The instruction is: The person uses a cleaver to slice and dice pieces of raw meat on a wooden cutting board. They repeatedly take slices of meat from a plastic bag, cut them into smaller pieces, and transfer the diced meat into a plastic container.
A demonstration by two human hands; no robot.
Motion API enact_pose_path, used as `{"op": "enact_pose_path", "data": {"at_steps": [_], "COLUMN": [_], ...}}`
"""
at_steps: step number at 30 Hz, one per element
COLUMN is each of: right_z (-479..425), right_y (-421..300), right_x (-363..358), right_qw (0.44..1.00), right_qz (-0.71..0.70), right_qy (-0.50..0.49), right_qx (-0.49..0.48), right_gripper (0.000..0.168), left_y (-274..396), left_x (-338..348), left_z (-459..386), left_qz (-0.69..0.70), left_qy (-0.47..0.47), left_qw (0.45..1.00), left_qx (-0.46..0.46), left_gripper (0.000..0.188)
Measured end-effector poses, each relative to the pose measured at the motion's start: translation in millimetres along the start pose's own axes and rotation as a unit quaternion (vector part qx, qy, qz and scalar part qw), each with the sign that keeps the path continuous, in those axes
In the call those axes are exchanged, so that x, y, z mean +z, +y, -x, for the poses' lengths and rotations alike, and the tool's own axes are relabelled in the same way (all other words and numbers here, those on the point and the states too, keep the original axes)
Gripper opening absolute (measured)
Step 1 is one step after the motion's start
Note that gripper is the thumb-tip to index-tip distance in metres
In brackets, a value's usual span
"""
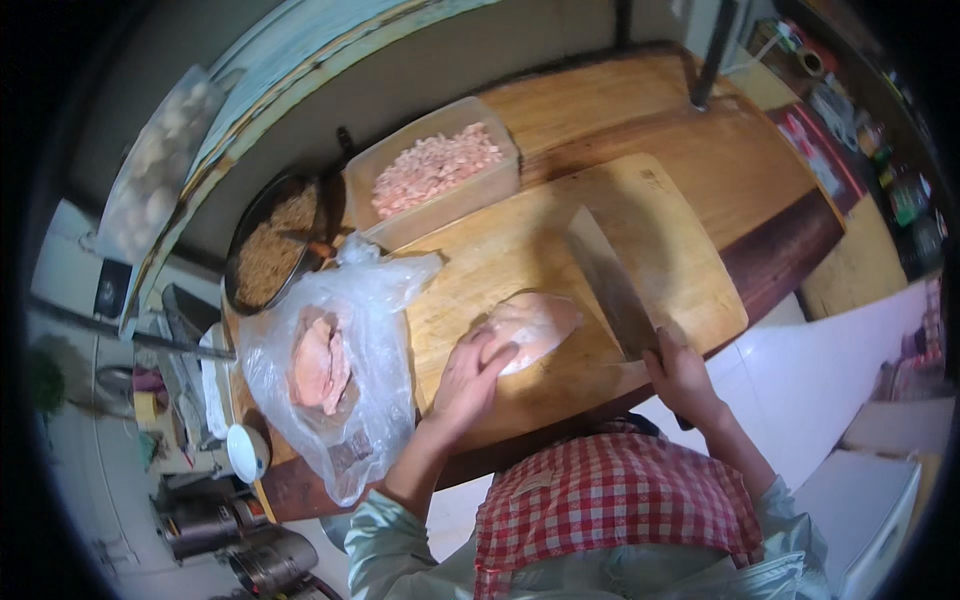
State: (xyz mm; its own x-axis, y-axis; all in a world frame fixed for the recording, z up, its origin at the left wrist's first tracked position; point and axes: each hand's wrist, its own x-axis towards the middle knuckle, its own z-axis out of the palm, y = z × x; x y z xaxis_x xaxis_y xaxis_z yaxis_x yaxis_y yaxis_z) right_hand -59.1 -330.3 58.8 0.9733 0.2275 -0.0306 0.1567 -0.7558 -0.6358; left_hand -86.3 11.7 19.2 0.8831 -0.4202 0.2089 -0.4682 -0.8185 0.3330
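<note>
A pale pink piece of raw meat [538, 324], which looks like chicken breast, lies on a wooden cutting board [480, 255]. My left hand [474, 369] presses its fingers on the near left end of the meat. With my right hand [684, 379] I grip the handle of a broad kitchen knife [611, 281]. Its blade points away from me, to the right of the meat and apart from it. To the left, another piece of raw meat [321, 364] lies on a spread clear plastic bag [382, 390], partly over the board's left edge.
Behind the board stands a plastic tub [450, 217] of diced pink meat [435, 169]. A dark pan [251, 300] holds brown shredded food [270, 255]. A white bowl [247, 454] sits at the wooden table's [600, 90] left corner. A metal post [712, 56] rises at the back right.
</note>
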Motion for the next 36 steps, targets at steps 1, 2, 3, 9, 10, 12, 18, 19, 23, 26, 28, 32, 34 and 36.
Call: {"op": "enact_pose_path", "data": {"at_steps": [1, 2, 3, 9, 10, 12, 18, 19, 23, 26, 28, 32, 34, 36], "right_z": [3, 5, 5, 3, 5, 9, 18, 20, 27, 21, 13, -5, -9, -9], "right_y": [0, 1, -1, -16, -29, -27, -18, -25, -39, -44, -47, -38, -34, -30], "right_x": [-1, -1, -1, -13, -23, -28, -34, -39, -46, -51, -54, -42, -23, -3], "right_qw": [1.000, 0.999, 0.999, 0.990, 0.984, 0.980, 0.985, 0.983, 0.968, 0.951, 0.942, 0.944, 0.950, 0.954], "right_qz": [0.002, 0.005, 0.010, 0.089, 0.109, 0.121, 0.116, 0.124, 0.174, 0.190, 0.182, 0.172, 0.178, 0.185], "right_qy": [-0.007, -0.015, -0.016, -0.113, -0.143, -0.160, -0.086, -0.104, -0.178, -0.245, -0.282, -0.283, -0.255, -0.233], "right_qx": [0.016, 0.031, 0.030, 0.005, 0.005, -0.016, -0.094, -0.084, -0.042, 0.002, 0.027, 0.002, -0.019, -0.026], "right_gripper": [0.026, 0.024, 0.023, 0.017, 0.016, 0.015, 0.014, 0.014, 0.018, 0.025, 0.030, 0.035, 0.035, 0.034], "left_y": [10, 23, 34, 34, 27, 20, 49, 53, 52, 52, 54, 54, 53, 56], "left_x": [-1, -4, -7, 37, 38, 38, 31, 26, 38, 49, 49, 52, 52, 52], "left_z": [-4, -6, -8, -59, -59, -64, -75, -77, -79, -78, -78, -79, -79, -73], "left_qz": [0.061, 0.121, 0.173, -0.003, 0.003, 0.022, -0.053, -0.060, -0.051, -0.009, 0.030, 0.001, -0.033, -0.025], "left_qy": [0.010, 0.018, 0.027, 0.149, 0.137, 0.124, 0.018, 0.036, 0.045, 0.057, 0.081, 0.104, 0.106, 0.108], "left_qw": [0.997, 0.987, 0.971, 0.975, 0.984, 0.992, 0.995, 0.996, 0.998, 0.998, 0.995, 0.994, 0.994, 0.993], "left_qx": [-0.050, -0.104, -0.164, -0.162, -0.111, 0.001, -0.088, -0.062, -0.018, -0.025, -0.045, -0.024, 0.021, 0.038], "left_gripper": [0.053, 0.050, 0.047, 0.039, 0.036, 0.029, 0.030, 0.030, 0.030, 0.030, 0.029, 0.026, 0.025, 0.026]}}
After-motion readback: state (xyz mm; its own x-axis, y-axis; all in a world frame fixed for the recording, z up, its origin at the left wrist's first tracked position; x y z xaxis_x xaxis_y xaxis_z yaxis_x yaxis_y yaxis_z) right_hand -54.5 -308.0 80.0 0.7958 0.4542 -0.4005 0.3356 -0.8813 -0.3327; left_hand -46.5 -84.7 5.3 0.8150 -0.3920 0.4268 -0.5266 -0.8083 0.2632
